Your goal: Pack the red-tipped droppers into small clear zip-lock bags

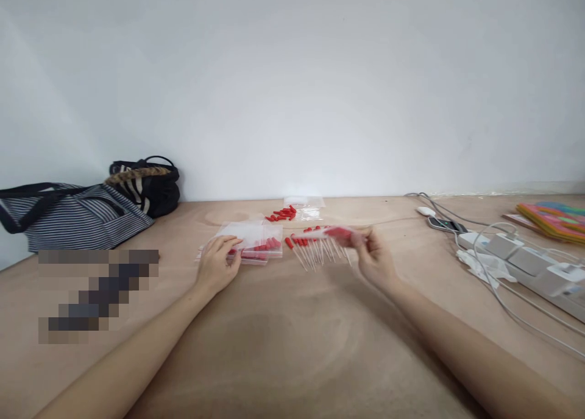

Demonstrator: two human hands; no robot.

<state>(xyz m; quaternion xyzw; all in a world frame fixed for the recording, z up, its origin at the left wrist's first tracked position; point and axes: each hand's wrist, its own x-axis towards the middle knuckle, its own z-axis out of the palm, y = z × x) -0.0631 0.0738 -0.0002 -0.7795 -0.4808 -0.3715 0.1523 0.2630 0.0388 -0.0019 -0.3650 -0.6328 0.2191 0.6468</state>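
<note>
My left hand (219, 264) lies on a stack of clear zip bags (249, 233), its fingers slightly bent and spread over the near left part. Red pieces show through the plastic of these bags. My right hand (375, 257) pinches a zip bag (338, 231) with red contents at its right end and holds it above the table, a little smeared by motion. Under and behind that bag lies a row of thin white sticks with red tips (315, 251). The held bag covers some of the tips.
Loose red pieces (282, 213) lie beside a clear bag (304, 207) near the wall. On the right are a white power strip (521, 254) with chargers and cables, a dark phone (445, 224) and colourful mats (553, 221). Striped (82, 218) and black (159, 190) bags stand left.
</note>
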